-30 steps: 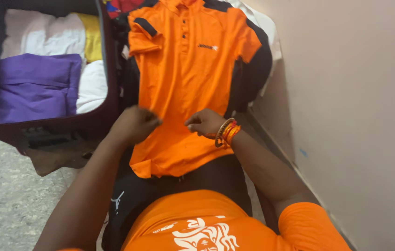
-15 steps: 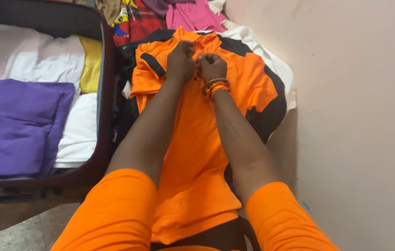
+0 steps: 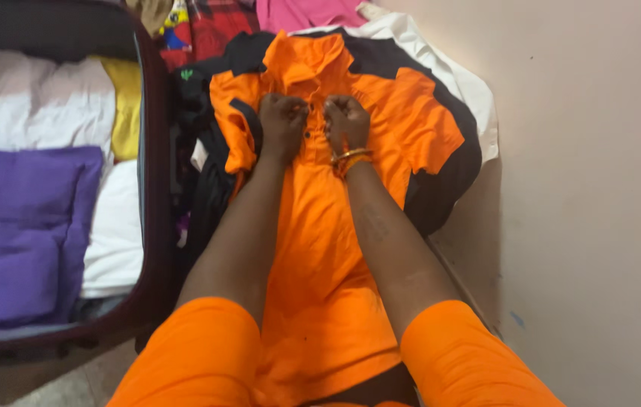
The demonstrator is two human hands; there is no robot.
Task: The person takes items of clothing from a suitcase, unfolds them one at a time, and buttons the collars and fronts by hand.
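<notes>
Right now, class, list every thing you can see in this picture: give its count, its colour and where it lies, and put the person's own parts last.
polo shirt: one, orange with black panels, spread flat in the middle, collar at the top.
suitcase: one, dark maroon, open at the left.
purple garment: one, folded, in the suitcase's near part.
white garments: several, in the suitcase, behind and beside the purple one.
yellow garment: one, by the suitcase's right wall.
heap of clothes: red checked, pink and others, top centre.
white cloth: one, under the shirt by the wall.
wall: pale, at the right.
bangles: orange and gold, on the right wrist.
left hand: fingers closed on the shirt's placket.
right hand: likewise, beside it.
</notes>
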